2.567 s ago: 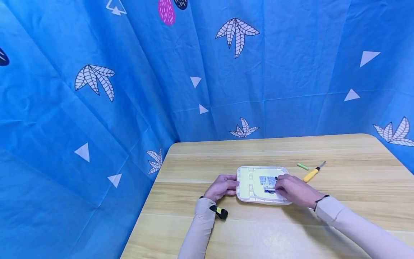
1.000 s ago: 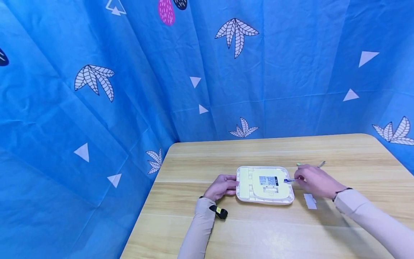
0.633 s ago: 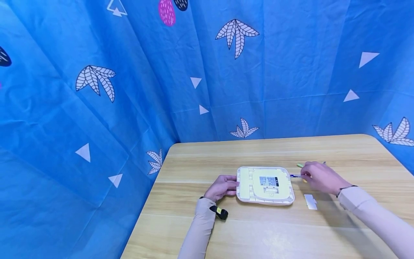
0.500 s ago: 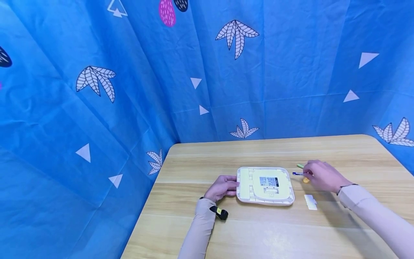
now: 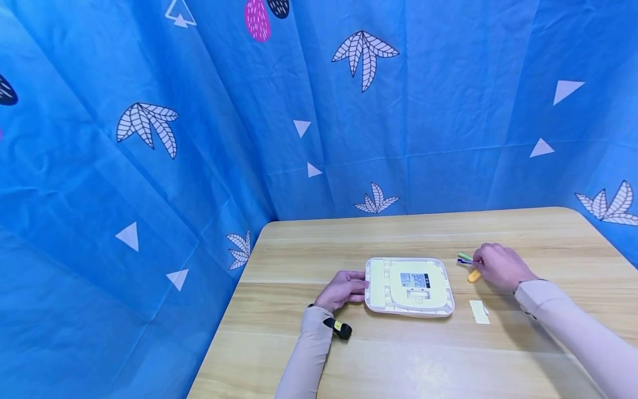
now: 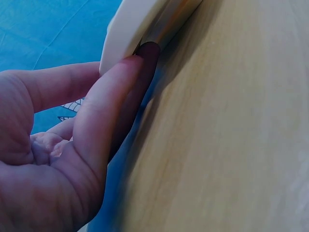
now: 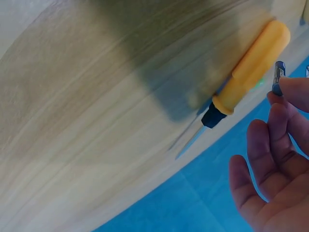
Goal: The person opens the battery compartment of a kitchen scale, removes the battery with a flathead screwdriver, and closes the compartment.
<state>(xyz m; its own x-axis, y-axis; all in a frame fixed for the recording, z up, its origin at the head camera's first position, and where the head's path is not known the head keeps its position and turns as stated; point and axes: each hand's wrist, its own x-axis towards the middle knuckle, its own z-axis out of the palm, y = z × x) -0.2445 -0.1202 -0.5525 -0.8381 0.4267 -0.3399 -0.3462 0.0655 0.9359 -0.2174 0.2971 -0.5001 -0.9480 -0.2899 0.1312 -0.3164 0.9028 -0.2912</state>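
- The white device (image 5: 408, 286) lies back-up near the middle of the wooden table (image 5: 399, 354), its printed label facing up
- The left hand (image 5: 341, 289) rests at the device's 9 o'clock edge; the left wrist view shows the fingers (image 6: 116, 96) laid nearly straight against the rim (image 6: 145, 24), bracing it rather than clasping it
- The right hand (image 5: 500, 267) is off the device, out at its 2 o'clock, and pinches a small blue battery (image 5: 464, 260) between thumb and fingertips; the right wrist view shows the battery's end (image 7: 278, 77) poking out above the curled fingers (image 7: 285, 121)
- Just beside that hand lie a green battery (image 5: 464, 256) and a screwdriver (image 7: 246, 75) with an orange handle, blade pointing away from the device
- A small white cover (image 5: 479, 311) lies flat on the table at the device's 4 o'clock, apart from it
- Judging by this, the step in hand is a battery swap: the blue cell looks to be on its way to the table beside the green one
- The next move probably calls for setting the blue cell down without it rolling, then pinching the green one by its middle and carrying it to the open slot under the label, ends the right way round
- The left hand should hold the device steady meanwhile
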